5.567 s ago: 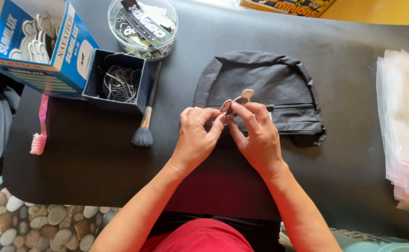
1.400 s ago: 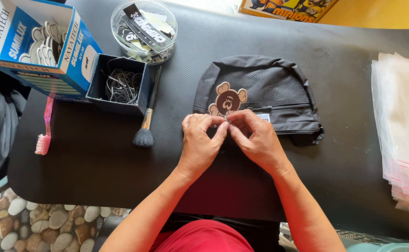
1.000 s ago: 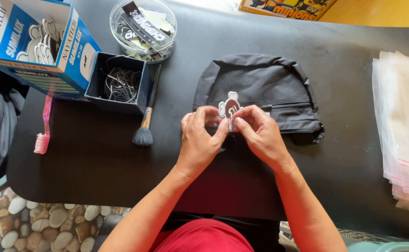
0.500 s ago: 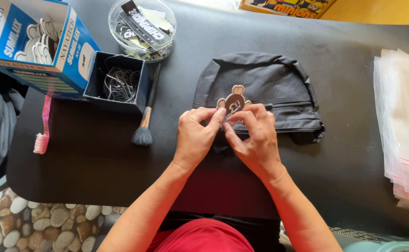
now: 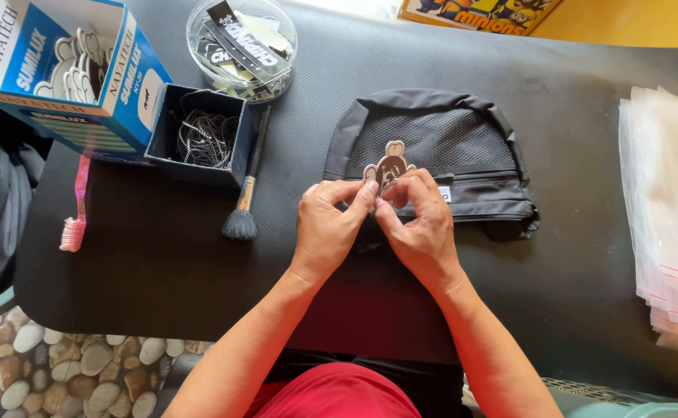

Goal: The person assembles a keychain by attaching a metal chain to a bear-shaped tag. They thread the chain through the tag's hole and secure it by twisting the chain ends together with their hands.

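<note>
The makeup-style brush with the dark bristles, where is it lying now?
In the head view, the brush lies on the black table, left of the left hand, its handle running up beside the small dark box of chains.

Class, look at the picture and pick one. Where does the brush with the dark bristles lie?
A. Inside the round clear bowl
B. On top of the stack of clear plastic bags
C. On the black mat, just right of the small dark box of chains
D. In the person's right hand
C: the brush lies flat on the black mat, its handle running alongside the small dark box that holds chains, with no hand touching it.
</note>
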